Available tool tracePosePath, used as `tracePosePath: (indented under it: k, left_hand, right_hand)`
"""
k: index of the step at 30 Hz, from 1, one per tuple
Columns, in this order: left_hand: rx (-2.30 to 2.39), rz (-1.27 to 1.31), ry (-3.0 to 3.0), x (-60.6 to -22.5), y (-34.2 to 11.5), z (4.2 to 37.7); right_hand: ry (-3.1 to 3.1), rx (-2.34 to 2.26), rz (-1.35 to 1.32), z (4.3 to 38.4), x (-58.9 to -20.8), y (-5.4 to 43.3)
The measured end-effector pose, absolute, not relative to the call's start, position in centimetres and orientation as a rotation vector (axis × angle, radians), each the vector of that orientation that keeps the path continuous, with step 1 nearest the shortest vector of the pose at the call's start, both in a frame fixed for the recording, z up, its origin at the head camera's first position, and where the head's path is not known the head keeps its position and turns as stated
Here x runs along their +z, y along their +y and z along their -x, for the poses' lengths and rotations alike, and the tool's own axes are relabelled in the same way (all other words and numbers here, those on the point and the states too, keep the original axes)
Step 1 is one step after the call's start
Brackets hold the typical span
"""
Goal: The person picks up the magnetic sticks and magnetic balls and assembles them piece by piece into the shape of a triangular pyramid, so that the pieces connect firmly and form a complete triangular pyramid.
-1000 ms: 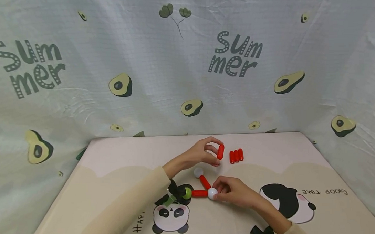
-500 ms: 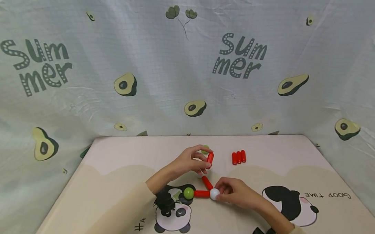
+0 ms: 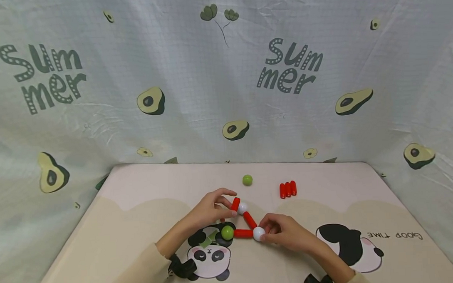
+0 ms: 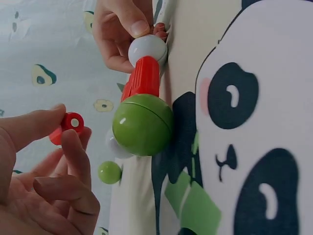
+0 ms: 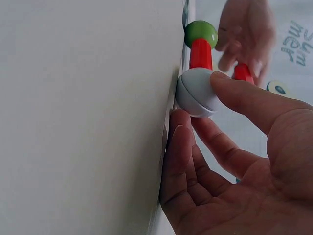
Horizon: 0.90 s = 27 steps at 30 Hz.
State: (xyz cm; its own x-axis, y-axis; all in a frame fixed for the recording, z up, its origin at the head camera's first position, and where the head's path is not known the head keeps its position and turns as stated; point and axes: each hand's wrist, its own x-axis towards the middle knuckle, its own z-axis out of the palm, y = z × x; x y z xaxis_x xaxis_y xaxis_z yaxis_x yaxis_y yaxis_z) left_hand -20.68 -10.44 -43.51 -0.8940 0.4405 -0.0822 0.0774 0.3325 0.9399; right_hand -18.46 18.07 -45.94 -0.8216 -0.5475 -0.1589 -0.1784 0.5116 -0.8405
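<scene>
My left hand pinches a red rod between thumb and fingers, close beside the far white ball. The rod's round end, with a pale centre, faces the left wrist camera. My right hand holds the near white ball with thumb and fingertips. From this ball one red rod runs to a green ball. Another joined red rod slants to the far white ball. In the right wrist view, my thumb lies on the near white ball, low at the table surface.
A loose green ball lies farther back on the table. To its right, three red rods lie side by side. Black straps with small dark blocks show near my wrists. A printed cloth hangs behind the table.
My left hand has moved left and toward me with the red rod, from near the three rods to beside the far white ball. The loose green ball is now uncovered. My right hand stays put.
</scene>
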Motion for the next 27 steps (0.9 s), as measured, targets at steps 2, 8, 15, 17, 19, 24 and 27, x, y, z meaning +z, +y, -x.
tracePosePath:
  k: [2, 8, 15, 17, 19, 24, 27]
  left_hand:
    - [1.576, -0.427, 2.276, -43.7, -10.8, 20.3]
    - [1.564, -0.375, 2.239, -44.4, -11.2, 19.6]
    - [1.563, -0.346, 2.24, -44.9, -11.0, 19.5]
    - [1.572, -0.34, 2.239, -45.0, -10.9, 19.5]
    - [1.577, -0.329, 2.24, -45.2, -10.9, 19.4]
    - [1.56, -0.315, 2.27, -45.7, -10.7, 19.3]
    - [1.538, -0.337, 2.299, -45.9, -10.7, 19.3]
  right_hand:
    - [2.345, -1.253, 0.603, 18.5, -46.1, 18.0]
    - [2.355, -1.245, 0.601, 18.5, -46.3, 18.0]
    - [2.379, -1.21, 0.605, 18.5, -46.2, 18.0]
    - [2.379, -1.213, 0.611, 18.6, -46.1, 18.0]
    - [2.377, -1.219, 0.611, 18.5, -46.0, 18.0]
    - [2.371, -1.236, 0.618, 18.4, -45.8, 18.1]
    - [2.37, -1.237, 0.628, 18.4, -45.8, 18.0]
